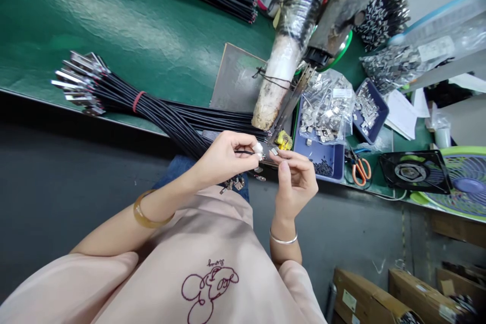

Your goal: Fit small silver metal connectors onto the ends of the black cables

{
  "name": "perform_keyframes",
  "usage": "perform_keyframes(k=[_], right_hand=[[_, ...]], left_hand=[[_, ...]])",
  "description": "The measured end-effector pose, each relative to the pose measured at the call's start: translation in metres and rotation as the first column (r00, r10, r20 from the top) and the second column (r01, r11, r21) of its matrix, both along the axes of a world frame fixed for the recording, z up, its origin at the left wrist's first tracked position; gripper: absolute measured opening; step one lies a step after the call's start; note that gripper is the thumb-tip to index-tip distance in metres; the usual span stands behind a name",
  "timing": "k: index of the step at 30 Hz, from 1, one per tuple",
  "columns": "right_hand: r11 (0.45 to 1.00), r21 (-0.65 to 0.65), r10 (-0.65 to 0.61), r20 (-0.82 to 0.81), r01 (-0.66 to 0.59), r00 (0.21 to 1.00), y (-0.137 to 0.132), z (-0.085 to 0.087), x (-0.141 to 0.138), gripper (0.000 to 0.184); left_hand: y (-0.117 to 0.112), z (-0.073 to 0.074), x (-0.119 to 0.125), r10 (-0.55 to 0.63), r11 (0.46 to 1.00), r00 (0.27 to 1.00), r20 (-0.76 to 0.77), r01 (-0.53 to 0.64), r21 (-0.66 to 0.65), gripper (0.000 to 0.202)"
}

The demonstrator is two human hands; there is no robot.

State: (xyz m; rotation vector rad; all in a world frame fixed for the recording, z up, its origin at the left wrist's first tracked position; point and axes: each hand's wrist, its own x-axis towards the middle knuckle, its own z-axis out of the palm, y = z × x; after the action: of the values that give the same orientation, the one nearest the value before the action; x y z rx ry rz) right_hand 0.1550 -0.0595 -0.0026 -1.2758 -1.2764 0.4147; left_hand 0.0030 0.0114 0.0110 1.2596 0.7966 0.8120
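Note:
My left hand (pixel 222 159) pinches the end of a thin black cable (pixel 244 152), with white wrapping around its fingertips. Close to that end, my right hand (pixel 298 179) has thumb and fingers closed around a small silver metal connector (pixel 274 152). A narrow gap separates cable tip and connector. Behind my left hand lies a bundle of black cables (pixel 163 114) tied with a red band (pixel 138 102), metal plugs (pixel 81 83) at its far left end. More metal connector ends (pixel 233 182) hang below my left hand.
A ducted hose (pixel 283 61) and a metal arm (pixel 330 25) slant down over the grey plate (pixel 235 78). Blue trays (pixel 337 162) with bagged connectors (pixel 326 104) stand right, beside orange-handled scissors (pixel 360 171) and a fan (pixel 413 172). Cardboard boxes (pixel 364 296) sit on the floor.

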Motion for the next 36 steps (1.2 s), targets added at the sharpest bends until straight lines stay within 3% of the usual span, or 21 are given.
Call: perform_keyframes(k=[3, 5, 11, 20, 30, 36], right_hand=[[0.989, 0.145, -0.023, 0.223, -0.01, 0.975, -0.003, -0.002, 0.001, 0.014], [0.985, 0.171, -0.033, 0.335, -0.026, 0.942, -0.004, -0.005, 0.002, 0.016], [0.999, 0.039, -0.032, 0.218, 0.024, 0.976, 0.002, -0.009, 0.005, 0.008], [0.974, 0.225, -0.131, 0.581, -0.004, 0.804, 0.007, -0.007, 0.003, 0.022], [0.966, 0.255, -0.138, 0.625, -0.035, 0.768, 0.011, -0.004, 0.005, 0.024], [0.965, 0.257, -0.13, 0.66, -0.06, 0.74, 0.008, -0.005, 0.007, 0.021]], left_hand=[[-0.001, -0.002, 0.001, 0.004, 1.0, 0.999, -0.039, -0.004, 0.023, 0.006], [-0.002, -0.002, 0.001, 0.013, 0.999, 0.998, -0.053, -0.011, 0.04, 0.007], [-0.003, 0.0, 0.004, 0.07, 0.995, 0.995, -0.065, -0.066, 0.072, 0.014], [-0.004, -0.003, 0.012, 0.205, 0.974, 0.972, -0.115, -0.19, 0.126, 0.012], [-0.006, -0.002, 0.013, 0.25, 0.961, 0.959, -0.135, -0.229, 0.155, 0.012], [-0.004, 0.003, 0.011, 0.19, 0.978, 0.966, -0.175, -0.171, 0.122, 0.015]])
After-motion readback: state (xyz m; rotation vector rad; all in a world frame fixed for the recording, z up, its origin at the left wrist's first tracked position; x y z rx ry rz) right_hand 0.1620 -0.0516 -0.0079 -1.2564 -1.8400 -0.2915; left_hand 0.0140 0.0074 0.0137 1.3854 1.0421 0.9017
